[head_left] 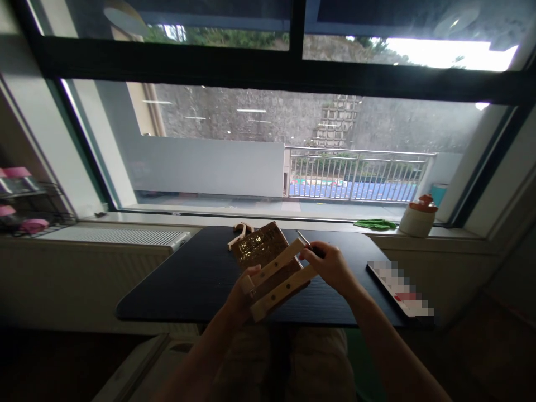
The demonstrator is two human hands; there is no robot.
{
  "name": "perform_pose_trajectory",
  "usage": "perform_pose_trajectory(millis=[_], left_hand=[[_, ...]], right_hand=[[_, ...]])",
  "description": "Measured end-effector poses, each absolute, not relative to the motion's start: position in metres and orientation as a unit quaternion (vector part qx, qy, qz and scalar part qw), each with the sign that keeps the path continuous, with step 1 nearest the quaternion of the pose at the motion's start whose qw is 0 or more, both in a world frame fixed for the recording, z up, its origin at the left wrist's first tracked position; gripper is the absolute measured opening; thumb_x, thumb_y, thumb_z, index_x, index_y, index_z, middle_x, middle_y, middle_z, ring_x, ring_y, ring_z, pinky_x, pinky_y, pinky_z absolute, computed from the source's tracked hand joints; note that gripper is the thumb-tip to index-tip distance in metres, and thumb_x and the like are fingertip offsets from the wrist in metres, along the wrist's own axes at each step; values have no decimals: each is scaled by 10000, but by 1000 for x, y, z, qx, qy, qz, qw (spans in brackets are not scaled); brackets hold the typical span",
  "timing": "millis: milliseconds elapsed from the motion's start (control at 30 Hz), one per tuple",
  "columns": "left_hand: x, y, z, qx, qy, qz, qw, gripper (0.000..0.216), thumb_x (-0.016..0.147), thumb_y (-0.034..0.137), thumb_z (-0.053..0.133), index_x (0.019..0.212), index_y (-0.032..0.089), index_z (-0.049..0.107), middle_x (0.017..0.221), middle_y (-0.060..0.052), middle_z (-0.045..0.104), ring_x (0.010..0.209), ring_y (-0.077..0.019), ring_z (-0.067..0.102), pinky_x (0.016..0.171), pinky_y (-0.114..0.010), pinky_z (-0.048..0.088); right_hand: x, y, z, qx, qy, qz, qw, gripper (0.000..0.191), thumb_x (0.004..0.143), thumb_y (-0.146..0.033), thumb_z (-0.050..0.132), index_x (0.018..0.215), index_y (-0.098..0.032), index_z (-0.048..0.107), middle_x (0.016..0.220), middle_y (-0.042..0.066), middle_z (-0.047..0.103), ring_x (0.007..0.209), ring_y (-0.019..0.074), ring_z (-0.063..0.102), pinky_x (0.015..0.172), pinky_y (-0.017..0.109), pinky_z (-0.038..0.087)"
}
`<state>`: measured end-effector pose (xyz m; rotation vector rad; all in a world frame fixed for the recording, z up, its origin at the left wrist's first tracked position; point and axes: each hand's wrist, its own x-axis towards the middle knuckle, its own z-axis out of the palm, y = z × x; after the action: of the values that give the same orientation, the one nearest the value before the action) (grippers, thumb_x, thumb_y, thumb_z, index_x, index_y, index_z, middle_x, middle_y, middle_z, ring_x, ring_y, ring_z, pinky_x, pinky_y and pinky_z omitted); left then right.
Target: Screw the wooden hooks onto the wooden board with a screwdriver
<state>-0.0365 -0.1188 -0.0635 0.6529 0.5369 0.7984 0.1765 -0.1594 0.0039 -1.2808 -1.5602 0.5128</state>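
Note:
My left hand is closed on the lower left end of a small wooden frame, which is tilted above the table. Two pale wooden strips with dark round holes run along the frame, and a glossy brown panel shows behind them. Near the upper right ends of the strips, my right hand is closed around the dark handle of a screwdriver. Its thin metal shaft points up and to the left, past the end of the upper strip. The fingertips of the left hand are partly hidden by the frame.
Loose wooden pieces lie behind the frame on the dark table. A flat, partly blurred item lies at the right edge. On the windowsill are a green cloth and a white jar with an orange lid. A radiator stands left.

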Motion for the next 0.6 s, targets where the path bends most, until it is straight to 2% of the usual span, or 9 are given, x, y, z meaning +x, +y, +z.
perform_pose_trajectory(millis=[100,233,367,433,500,600], left_hand=[[-35,-122,-62,328,260,373,828,404,786,399,549,1050,99,607,854,-103,707,719,-231,668,657,-345,529],[-33,-123,-60,375,235,406,799,389,810,380,547,1132,164,580,1129,-96,639,1025,-250,603,811,-339,510],[-31,-116,-58,428,271,466,726,384,743,310,651,1102,191,590,1151,-75,630,1063,-263,581,821,-340,509],[-30,-111,-57,455,277,480,697,400,718,291,678,1094,182,596,1165,-83,621,1073,-270,573,844,-347,498],[-32,-105,-56,489,276,479,675,397,708,302,685,1076,175,609,1177,-96,611,1093,-277,558,864,-356,486],[-49,-95,-56,534,324,432,650,411,666,349,712,1022,159,634,1148,-137,619,1060,-289,574,867,-384,482]], right_hand=[[178,-155,2,-525,-653,220,500,281,756,-417,542,764,-159,653,598,-21,543,524,79,413,475,185,318],[185,-147,13,-518,-672,205,488,314,758,-457,541,819,-175,664,588,-31,513,520,79,404,474,188,309],[187,-143,36,-499,-707,179,469,276,755,-435,558,805,-189,673,612,-30,536,552,83,428,507,194,302],[184,-143,49,-487,-747,117,437,238,762,-400,556,813,-198,671,625,-29,550,566,84,438,525,199,291],[180,-143,60,-480,-786,5,391,193,769,-347,544,838,-212,664,647,-31,561,572,82,430,536,206,269],[176,-142,71,-470,-813,-102,329,153,768,-290,530,803,-211,657,668,-26,573,566,78,401,536,219,228]])
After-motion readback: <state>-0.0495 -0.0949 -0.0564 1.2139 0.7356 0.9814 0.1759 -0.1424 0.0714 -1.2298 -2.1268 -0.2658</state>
